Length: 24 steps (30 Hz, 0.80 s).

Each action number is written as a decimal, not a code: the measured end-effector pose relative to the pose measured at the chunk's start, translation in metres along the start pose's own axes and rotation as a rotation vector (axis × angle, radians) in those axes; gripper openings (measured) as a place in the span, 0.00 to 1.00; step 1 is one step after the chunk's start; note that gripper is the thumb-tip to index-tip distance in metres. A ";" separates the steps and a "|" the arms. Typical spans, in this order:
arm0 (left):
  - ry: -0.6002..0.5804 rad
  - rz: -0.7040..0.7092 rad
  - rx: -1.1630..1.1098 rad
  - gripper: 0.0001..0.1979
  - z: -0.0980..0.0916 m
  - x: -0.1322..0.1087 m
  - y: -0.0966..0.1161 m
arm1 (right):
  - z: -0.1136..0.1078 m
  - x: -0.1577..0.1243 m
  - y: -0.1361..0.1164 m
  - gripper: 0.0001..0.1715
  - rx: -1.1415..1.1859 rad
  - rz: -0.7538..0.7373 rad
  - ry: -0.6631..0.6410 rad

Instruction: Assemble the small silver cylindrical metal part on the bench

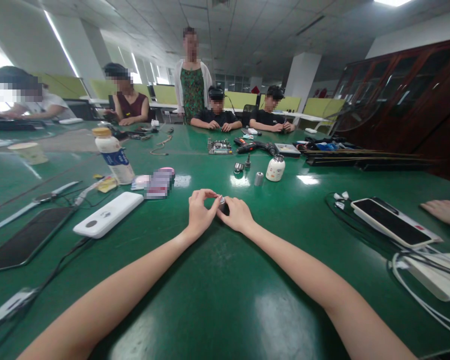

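Both my hands meet at the middle of the green table [225,290]. My left hand [199,212] pinches thumb and forefinger on top of a small metal cylinder [222,202]. My right hand [238,215] curls around the same piece from the right, its fingers closed on it. Most of the piece is hidden between the fingers. Beyond them stand another small metal cylinder [259,178], a small white jar [275,168] and a few dark metal parts [240,167].
A white power bank [108,214], a white bottle [113,156] and a dark tablet [26,240] lie left. A phone [392,221], cables and another person's hand [444,212] are right. A circuit board [219,146] and drill [253,146] sit farther back, where several people sit.
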<state>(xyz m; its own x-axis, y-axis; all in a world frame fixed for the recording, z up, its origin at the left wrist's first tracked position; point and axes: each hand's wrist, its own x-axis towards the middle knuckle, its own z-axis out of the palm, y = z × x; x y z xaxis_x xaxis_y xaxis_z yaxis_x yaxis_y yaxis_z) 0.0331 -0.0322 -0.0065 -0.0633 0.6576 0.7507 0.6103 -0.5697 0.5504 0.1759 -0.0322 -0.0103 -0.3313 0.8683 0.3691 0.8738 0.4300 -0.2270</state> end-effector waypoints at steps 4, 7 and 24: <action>0.021 -0.024 -0.036 0.06 0.000 0.000 -0.001 | 0.000 0.000 0.000 0.20 0.005 0.002 0.002; -0.025 -0.027 -0.040 0.05 -0.001 0.001 0.000 | 0.000 0.000 0.000 0.20 -0.001 0.002 0.006; -0.069 0.037 -0.003 0.11 -0.003 -0.001 0.004 | -0.001 0.000 0.001 0.18 0.009 -0.015 0.004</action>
<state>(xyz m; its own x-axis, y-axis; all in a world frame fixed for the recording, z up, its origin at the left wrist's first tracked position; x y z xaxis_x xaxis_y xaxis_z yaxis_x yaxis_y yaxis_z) 0.0329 -0.0364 -0.0035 0.0138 0.6687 0.7434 0.6089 -0.5954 0.5242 0.1766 -0.0323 -0.0100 -0.3429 0.8609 0.3759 0.8655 0.4450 -0.2297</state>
